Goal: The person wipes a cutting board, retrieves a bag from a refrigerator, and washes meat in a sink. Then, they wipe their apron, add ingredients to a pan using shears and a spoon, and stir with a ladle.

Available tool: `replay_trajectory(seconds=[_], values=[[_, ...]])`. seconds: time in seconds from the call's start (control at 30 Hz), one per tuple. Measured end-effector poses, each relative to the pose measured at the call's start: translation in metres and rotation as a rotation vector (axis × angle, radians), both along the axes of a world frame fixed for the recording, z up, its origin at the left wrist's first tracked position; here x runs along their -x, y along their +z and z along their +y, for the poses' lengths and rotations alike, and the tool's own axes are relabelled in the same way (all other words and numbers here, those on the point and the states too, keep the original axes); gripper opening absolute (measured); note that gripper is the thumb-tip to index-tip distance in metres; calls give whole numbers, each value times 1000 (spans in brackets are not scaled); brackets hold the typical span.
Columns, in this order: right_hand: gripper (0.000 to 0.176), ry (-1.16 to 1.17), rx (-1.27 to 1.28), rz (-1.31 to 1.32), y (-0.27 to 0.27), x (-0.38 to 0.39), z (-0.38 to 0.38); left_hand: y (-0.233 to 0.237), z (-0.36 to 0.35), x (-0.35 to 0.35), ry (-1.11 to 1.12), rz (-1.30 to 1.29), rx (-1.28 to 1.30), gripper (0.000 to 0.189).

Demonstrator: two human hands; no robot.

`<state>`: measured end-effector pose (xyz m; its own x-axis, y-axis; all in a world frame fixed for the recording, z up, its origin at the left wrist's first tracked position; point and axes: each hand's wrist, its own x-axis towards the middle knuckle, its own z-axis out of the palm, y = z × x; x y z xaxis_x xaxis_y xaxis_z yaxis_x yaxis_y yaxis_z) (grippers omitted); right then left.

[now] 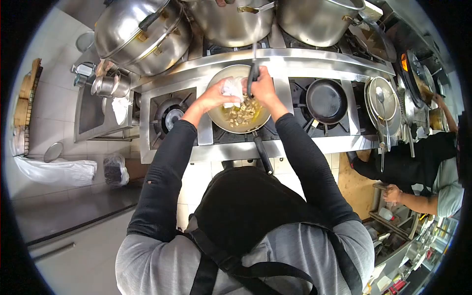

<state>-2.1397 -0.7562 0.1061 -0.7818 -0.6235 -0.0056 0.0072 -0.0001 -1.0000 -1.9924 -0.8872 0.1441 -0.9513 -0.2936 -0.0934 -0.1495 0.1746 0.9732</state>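
My left hand (pixel 215 97) is closed around a crumpled white bag or cloth (pixel 232 91), held over a light-coloured frying pan (pixel 215 118). My right hand (pixel 263 90) is close beside it, wrapped on the black handle (pixel 253 78) of what looks like a knife, its thin metal blade (pixel 254 51) pointing away from me. Small brown pieces of food (pixel 241 115) lie in yellowish oil in the pan, but their kind is hard to make out. The pan's black handle (pixel 263 155) points toward me over the stove's front edge.
A black frying pan (pixel 326 101) sits on the right burner, with strainers (pixel 382 98) beyond it. Large steel pots (pixel 231 22) stand along the back. On the left are a bare burner (pixel 173 118) and a small pot (pixel 104 86). Another person (pixel 418 169) stands at the right.
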Motion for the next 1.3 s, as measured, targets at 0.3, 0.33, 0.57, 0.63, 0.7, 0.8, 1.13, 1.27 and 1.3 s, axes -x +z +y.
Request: replay_trajectory(seconds=[0.3,0.33,0.57,0.63,0.7,0.8,1.13,1.27,1.3], values=[[49,150,-74,16,25,-2,30,-44,-21,-27,389,-51,-602,27],[44,159,82,-14,9,5,39,-55,-32,-36,369,-32,-744,26],[38,40,15,-339,18,-21,131,-48,-34,-58,345,229,-1386,24],[32,-13,-27,-339,11,-35,147,-58,-44,-66,252,314,-1536,23],[43,-35,-120,-348,15,-50,157,-64,-53,-76,236,353,-1628,23],[40,-87,-182,-264,14,-79,156,-62,-68,-100,225,415,-1699,22],[41,-87,-288,-281,37,-197,52,-67,-177,-320,550,597,-1739,27],[39,-30,-277,-243,36,-232,19,-89,-226,-460,751,730,-1689,24],[38,-30,-265,-255,36,-239,15,-101,-242,-500,725,791,-1596,25]])
